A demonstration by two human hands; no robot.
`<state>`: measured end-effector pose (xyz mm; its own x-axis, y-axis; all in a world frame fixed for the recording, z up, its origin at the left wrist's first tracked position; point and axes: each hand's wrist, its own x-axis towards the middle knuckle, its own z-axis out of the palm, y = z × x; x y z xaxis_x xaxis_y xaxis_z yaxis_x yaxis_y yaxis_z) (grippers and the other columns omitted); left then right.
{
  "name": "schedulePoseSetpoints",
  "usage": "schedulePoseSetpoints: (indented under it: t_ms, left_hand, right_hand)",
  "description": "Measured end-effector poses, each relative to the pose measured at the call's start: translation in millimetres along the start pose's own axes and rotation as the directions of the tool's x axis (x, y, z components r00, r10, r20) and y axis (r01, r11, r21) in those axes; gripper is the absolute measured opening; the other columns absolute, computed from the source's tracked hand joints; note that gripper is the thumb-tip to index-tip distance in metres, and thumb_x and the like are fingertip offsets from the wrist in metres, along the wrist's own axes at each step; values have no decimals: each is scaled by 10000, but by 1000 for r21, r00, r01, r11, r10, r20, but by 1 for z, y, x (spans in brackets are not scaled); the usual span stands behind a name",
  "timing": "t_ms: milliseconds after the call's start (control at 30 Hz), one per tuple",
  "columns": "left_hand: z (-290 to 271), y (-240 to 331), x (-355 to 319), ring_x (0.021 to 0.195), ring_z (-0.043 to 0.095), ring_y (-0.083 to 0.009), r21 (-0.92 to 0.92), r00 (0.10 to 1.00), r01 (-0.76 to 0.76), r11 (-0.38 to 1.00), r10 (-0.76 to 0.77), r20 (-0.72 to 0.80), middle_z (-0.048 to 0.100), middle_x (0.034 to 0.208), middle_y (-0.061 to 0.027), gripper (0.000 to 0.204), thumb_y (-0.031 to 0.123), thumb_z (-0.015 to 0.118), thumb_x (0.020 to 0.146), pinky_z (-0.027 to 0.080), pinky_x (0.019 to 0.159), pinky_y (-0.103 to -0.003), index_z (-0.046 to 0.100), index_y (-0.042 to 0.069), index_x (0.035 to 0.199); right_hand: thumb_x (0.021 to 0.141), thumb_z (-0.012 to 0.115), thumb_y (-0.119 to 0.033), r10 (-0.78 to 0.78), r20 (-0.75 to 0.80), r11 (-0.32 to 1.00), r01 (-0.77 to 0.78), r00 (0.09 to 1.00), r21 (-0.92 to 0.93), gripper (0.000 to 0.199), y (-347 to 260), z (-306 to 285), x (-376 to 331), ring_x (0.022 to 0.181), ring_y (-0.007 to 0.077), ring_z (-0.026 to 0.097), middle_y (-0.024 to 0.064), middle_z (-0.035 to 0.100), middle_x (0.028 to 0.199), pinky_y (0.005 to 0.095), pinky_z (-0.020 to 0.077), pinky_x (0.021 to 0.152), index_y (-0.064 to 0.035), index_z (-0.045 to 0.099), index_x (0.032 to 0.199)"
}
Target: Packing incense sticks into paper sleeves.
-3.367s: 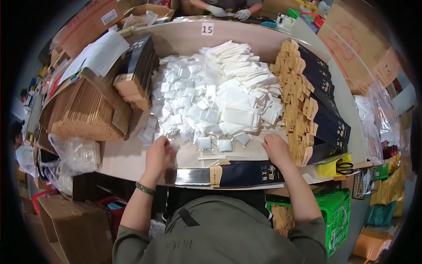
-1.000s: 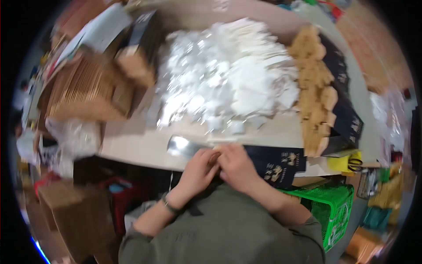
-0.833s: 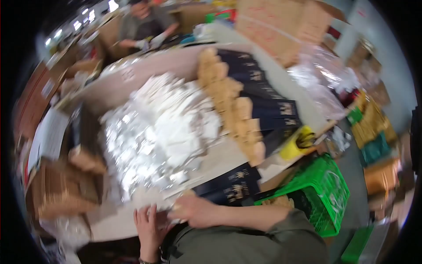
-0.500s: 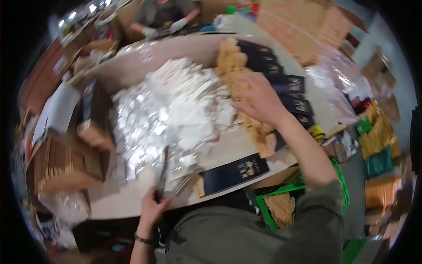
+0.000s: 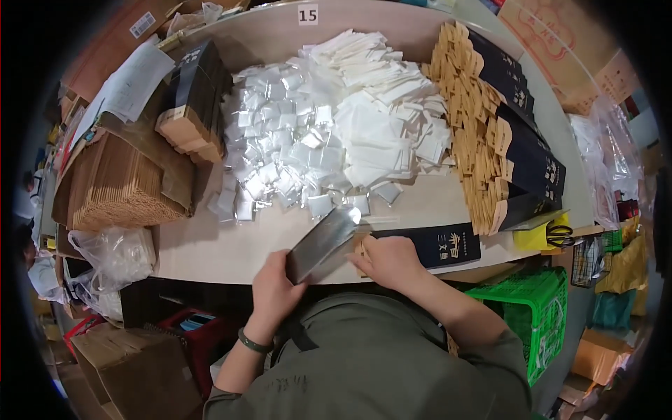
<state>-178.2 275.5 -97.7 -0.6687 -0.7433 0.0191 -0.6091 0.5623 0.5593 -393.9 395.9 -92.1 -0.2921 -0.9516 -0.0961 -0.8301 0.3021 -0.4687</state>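
Fingers, left hand (image 5: 276, 283): gripping the near end of a shiny metal strip (image 5: 318, 245), thumb pressing along the near side.
Fingers, right hand (image 5: 392, 260): curling in at the tan end of a dark sleeve (image 5: 448, 245); whether they are pinching it, I cannot tell.
Metal strip: slanting up and rightward over the table's near edge, its far end catching the glare.
Its handling: looking stiff, thin and fairly light, probably slippery on that polished face; a hold on both long edges near the end is promising most control.
Dark sleeve: lying flat along the near edge, looking light and papery, likely creasing under a hard squeeze; the tan end is offering the natural pinch.
Silvery sachets (image 5: 283, 136): spreading loosely beyond the strip.
White packets (image 5: 378, 133): heaping up beside them.
Dark sleeve row (image 5: 528, 157): overlapping at the right.
Scissors (image 5: 560, 235): sitting by the yellow holder (image 5: 530, 239).
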Motion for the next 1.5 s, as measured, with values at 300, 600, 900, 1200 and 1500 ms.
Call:
schedulePoseSetpoints:
  t_ms: [300,600,900,1200,1500]
  left_hand:
    - [-39,-26,-9,893,633,-337,119,925,-174,977,121,360,615,1015,-133,711,232,857,669,530,757,-402,544,102,1294]
    - [-37,-72,63,1027,600,-342,129,961,-189,973,211,-182,609,1107,-166,485,250,784,778,496,862,-402,596,40,1172]
    - [-34,-91,83,858,581,-400,-61,967,131,989,-141,-213,595,891,-189,187,185,648,886,467,729,-467,587,22,956]
    - [-26,-21,12,783,587,-349,142,878,-442,886,394,274,563,792,-122,175,188,682,792,482,683,-443,561,61,791]
    - [-125,-52,60,917,649,-311,318,871,-207,925,322,-371,676,981,-123,280,165,811,756,518,788,-414,662,80,978]
  right_hand:
    - [749,604,-221,102,124,969,-127,987,211,191,-12,4,19,716,370,671,172,665,695,490,521,653,-36,650,755]
    - [812,690,-149,-94,-84,996,94,992,-2,104,41,-21,35,829,365,622,153,626,859,442,509,718,-53,653,826]
    - [832,690,-121,-104,97,994,100,990,44,136,62,-56,35,858,349,606,132,601,877,433,495,733,-44,597,895]
    - [841,616,-114,-341,-295,880,192,893,-435,88,84,-52,112,838,321,635,144,612,856,433,514,725,-28,603,855]
    - [825,614,-140,0,-292,996,27,957,88,140,35,-70,102,718,324,626,158,638,780,402,489,652,-5,620,787]
